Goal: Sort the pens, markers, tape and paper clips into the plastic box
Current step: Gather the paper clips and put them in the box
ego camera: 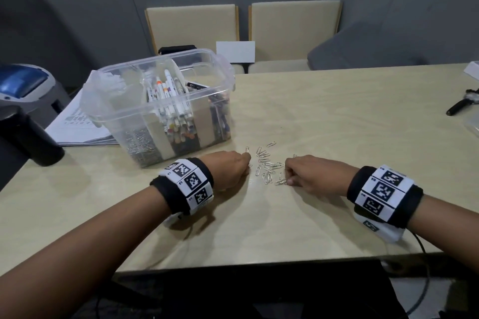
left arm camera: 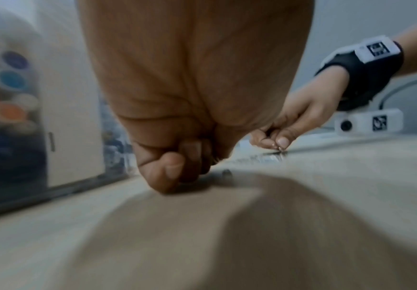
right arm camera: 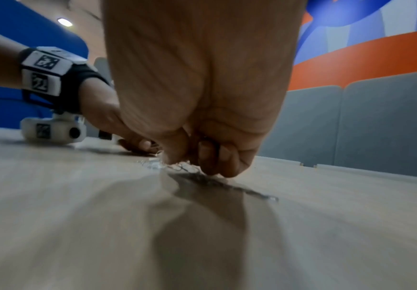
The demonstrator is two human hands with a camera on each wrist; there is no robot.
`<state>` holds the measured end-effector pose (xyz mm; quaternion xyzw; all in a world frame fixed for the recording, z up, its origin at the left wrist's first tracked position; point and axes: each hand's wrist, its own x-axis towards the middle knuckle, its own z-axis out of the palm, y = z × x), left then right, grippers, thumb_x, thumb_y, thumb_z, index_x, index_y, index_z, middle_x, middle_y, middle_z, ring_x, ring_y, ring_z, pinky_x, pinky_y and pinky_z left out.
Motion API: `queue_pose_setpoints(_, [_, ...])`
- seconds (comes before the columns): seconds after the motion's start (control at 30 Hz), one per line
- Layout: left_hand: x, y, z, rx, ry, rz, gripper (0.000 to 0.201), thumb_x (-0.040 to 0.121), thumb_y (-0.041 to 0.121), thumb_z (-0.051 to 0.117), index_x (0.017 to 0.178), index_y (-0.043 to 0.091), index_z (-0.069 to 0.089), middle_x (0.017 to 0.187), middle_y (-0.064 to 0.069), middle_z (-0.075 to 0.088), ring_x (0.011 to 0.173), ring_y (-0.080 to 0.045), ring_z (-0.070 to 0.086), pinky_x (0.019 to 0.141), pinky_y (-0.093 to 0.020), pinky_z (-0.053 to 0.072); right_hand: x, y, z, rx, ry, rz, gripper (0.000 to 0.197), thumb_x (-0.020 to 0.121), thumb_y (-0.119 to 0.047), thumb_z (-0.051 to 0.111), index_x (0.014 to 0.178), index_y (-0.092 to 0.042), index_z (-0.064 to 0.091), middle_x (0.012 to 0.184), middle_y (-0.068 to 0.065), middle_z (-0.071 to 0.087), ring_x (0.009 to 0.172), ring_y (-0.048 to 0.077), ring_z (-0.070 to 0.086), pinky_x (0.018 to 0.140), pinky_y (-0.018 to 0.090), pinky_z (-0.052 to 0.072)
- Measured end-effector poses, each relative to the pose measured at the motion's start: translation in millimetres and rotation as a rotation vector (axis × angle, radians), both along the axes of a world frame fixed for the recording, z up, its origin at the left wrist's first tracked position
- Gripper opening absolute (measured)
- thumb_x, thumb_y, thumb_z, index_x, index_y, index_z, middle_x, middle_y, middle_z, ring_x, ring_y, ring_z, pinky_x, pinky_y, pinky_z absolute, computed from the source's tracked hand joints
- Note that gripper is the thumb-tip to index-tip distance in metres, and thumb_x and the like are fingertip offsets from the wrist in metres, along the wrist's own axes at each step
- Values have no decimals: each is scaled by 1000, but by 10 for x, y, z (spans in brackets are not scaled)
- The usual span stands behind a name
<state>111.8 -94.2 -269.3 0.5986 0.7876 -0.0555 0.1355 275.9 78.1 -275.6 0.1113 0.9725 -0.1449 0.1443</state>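
Observation:
A clear plastic box [ego camera: 223, 65] stands on the table at the left, divided into compartments: paper clips [ego camera: 141, 145] in front left, markers [ego camera: 168, 96] in the middle, pens [ego camera: 220, 114] at the right. Several loose paper clips [ego camera: 267, 163] lie in a pile in front of it, between my hands. My left hand [ego camera: 247, 163] has its fingers curled at the pile's left edge and seems to pinch clips; in the left wrist view its fingers [left arm camera: 175, 168] are tucked against the palm. My right hand [ego camera: 287, 180] pinches a few clips [ego camera: 281, 182] at the pile's right edge, its fingertips [right arm camera: 217, 157] down on the table.
A stack of printed paper [ego camera: 77, 124] lies left of the box, with a black cylinder [ego camera: 28, 137] and a blue-grey device [ego camera: 23, 85] beyond it. Two beige chairs [ego camera: 194, 26] stand behind the table. A black-handled tool [ego camera: 464, 103] lies at the right edge.

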Motion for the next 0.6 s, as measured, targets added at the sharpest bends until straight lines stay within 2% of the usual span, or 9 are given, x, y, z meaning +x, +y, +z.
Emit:
queue_pose_setpoints(0.07, [-6,-33,52,-1,-13,18,10,98,23,36,92,15,37,105,-16,60,86,-31,54,73,-33,42,-56,3,43,10,15,4,11,97,-33,48,91,-25,45,98,-6,55,90,18,54,81,37,48])
queue_pose_setpoints(0.13, [-28,-106,227,67,-75,38,6,98,16,40,93,13,38,95,-12,57,81,-28,50,69,-30,36,-132,2,175,-36,76,-5,11,97,-26,50,91,-20,43,90,-6,53,82,15,51,70,26,43])
queue_pose_setpoints(0.23, [-143,-332,715,306,-146,108,8,101,16,38,95,12,38,81,1,48,72,-18,45,66,-28,27,-360,-75,551,-104,230,-19,12,100,-22,47,91,-15,44,81,-6,52,70,5,45,59,18,36])
queue_pose_setpoints(0.33, [-438,-656,1248,575,13,185,14,103,23,34,92,14,37,73,2,45,70,-24,42,65,-33,28,-728,-306,1009,-150,440,-6,11,100,-22,47,93,-13,46,77,-6,51,68,10,46,56,15,33])
queue_pose_setpoints(0.4, [-790,-896,1453,664,142,327,15,103,25,34,90,17,36,76,-4,49,72,-29,45,67,-36,35,-1036,-549,1293,-194,547,39,10,100,-22,47,94,-13,46,82,-4,52,74,16,46,57,19,32])
queue_pose_setpoints(0.47, [-1084,-1095,1495,595,228,526,16,101,27,37,93,14,43,90,-13,56,80,-32,51,72,-39,41,-1351,-814,1513,-231,624,69,11,101,-23,46,95,-13,46,85,-3,53,80,17,46,60,25,30])
queue_pose_setpoints(0.53, [-1258,-1205,1413,417,260,609,20,99,27,44,99,12,57,100,-11,62,86,-28,52,75,-33,40,-1669,-1080,1656,-256,641,93,15,100,-25,46,96,-12,50,86,-1,55,82,17,47,65,25,32])
queue_pose_setpoints(0.6, [-1297,-1277,1320,346,198,592,23,97,26,48,97,14,67,93,-4,66,78,-18,54,70,-28,41,-1953,-1345,1734,-270,606,115,19,100,-22,44,86,-10,50,86,3,54,81,18,47,63,25,34])
